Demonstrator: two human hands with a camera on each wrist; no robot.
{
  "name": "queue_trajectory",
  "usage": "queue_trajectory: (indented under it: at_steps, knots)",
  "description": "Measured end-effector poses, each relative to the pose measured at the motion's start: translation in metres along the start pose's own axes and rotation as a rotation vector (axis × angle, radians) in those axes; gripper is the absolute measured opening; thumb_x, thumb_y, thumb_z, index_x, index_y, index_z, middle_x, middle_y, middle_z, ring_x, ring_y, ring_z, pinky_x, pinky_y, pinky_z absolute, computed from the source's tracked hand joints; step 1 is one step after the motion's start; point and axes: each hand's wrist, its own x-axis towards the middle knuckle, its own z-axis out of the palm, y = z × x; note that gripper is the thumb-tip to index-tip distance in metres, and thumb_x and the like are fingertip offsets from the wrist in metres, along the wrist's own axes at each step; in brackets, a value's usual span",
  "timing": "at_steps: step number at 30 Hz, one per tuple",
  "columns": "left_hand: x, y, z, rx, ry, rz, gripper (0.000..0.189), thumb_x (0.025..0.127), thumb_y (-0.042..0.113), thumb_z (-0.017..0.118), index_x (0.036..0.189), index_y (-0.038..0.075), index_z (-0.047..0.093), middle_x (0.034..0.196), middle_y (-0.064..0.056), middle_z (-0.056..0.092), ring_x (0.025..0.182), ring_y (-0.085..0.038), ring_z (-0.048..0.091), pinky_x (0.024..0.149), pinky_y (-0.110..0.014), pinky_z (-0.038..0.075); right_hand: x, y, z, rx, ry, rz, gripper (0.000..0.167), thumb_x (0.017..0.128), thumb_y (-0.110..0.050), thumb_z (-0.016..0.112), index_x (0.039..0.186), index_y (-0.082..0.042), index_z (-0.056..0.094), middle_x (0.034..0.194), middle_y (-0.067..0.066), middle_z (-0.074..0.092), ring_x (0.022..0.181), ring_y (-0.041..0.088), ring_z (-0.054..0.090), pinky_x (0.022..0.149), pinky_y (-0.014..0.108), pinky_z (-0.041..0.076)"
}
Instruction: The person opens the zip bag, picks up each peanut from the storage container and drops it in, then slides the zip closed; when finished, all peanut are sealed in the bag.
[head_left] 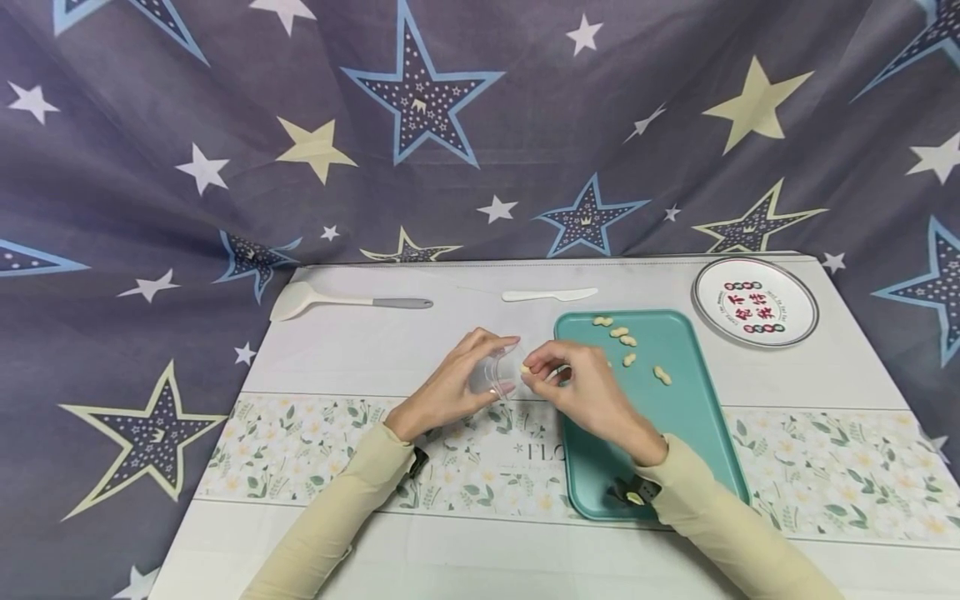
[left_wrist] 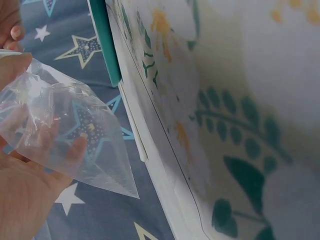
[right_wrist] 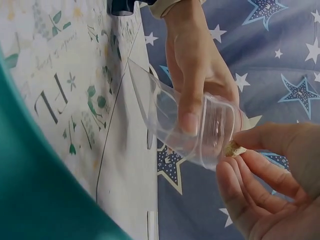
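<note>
My left hand [head_left: 457, 379] holds a clear zip bag [left_wrist: 95, 135] by its upper part, thumb and fingers curled round it, the bag's mouth facing the other hand. In the right wrist view the bag's pointed bottom corner hangs away from the opening. Between thumb and fingertips my right hand [head_left: 581, 387] pinches a peanut [right_wrist: 234, 149], right at the bag's mouth. Several more peanuts [head_left: 662, 375] lie on the teal tray [head_left: 675, 450], toward its far half, beyond the right hand.
Behind the hands lie a white spatula with a grey handle [head_left: 401, 302] and a white plastic knife [head_left: 551, 295]. A round plate with red lettering [head_left: 787, 325] stands at the back right. A starred cloth [head_left: 480, 192] hangs behind the table.
</note>
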Motion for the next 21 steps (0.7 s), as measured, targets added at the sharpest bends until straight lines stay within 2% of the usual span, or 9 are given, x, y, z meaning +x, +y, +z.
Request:
queue_trajectory:
  at_steps: [6,12,21]
  knots:
    - [0.001,0.0,0.001,0.007,-0.01,0.012,0.071,0.092,0.018,0.08,0.155,0.023,0.049,0.132,-0.003,0.056,0.123,-0.014,0.053,0.106,-0.039,0.05,0.002,-0.001,0.007,-0.006,-0.013,-0.032,0.007,0.092,-0.013,0.08,0.099,-0.01,0.079,0.09,0.003,0.076,0.078,0.01,0.07,0.07,0.028,0.063]
    - [0.002,0.001,0.001,0.008,-0.005,0.026,0.071,0.091,0.012,0.08,0.155,0.016,0.05,0.132,-0.001,0.055,0.124,-0.016,0.053,0.107,-0.04,0.049,0.003,0.002,0.01,-0.02,-0.005,-0.057,0.009,0.092,-0.012,0.08,0.1,-0.008,0.08,0.091,0.003,0.077,0.077,0.01,0.071,0.069,0.028,0.063]
    - [0.0,-0.001,0.0,-0.001,0.021,0.019,0.068,0.094,0.018,0.079,0.155,0.015,0.05,0.131,-0.004,0.057,0.122,-0.014,0.054,0.106,-0.04,0.05,0.002,0.014,-0.003,-0.026,0.033,-0.042,0.008,0.094,-0.009,0.076,0.101,-0.009,0.08,0.095,0.004,0.079,0.081,0.016,0.072,0.07,0.026,0.062]
